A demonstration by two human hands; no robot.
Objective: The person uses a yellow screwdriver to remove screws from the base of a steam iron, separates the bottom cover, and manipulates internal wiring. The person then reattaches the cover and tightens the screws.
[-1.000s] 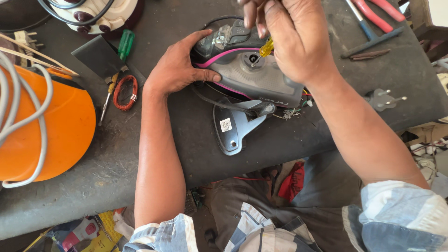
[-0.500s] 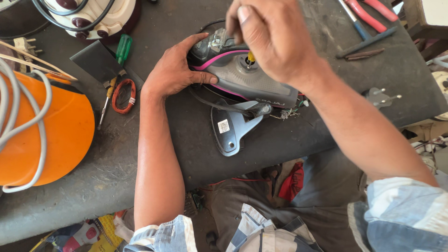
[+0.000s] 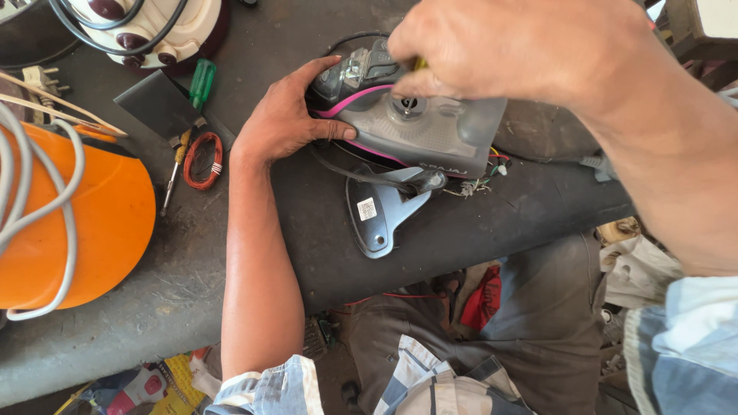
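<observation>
A grey clothes iron with pink trim [image 3: 430,134] lies partly opened on the dark workbench [image 3: 346,253]. My left hand [image 3: 280,119] grips its left end, thumb pressed along the lower edge. Above the iron's top my right hand [image 3: 523,46] is closed around a yellow-handled tool [image 3: 420,64]; only a sliver of the handle shows, and its tip is hidden behind my fingers. A round socket on the iron sits just below that hand. A detached grey cover piece [image 3: 380,211] lies below the iron, with loose coloured wires [image 3: 480,183] beside it.
An orange appliance with a white cord [image 3: 84,223] fills the left side. A green-handled screwdriver [image 3: 201,81], a red wire coil [image 3: 204,160] and a dark flat plate [image 3: 157,104] lie left of my left hand. A white and maroon appliance [image 3: 161,27] stands at the back.
My right hand has come down and closer over the iron's top, now covering most of the yellow tool. My left hand keeps its hold on the iron.
</observation>
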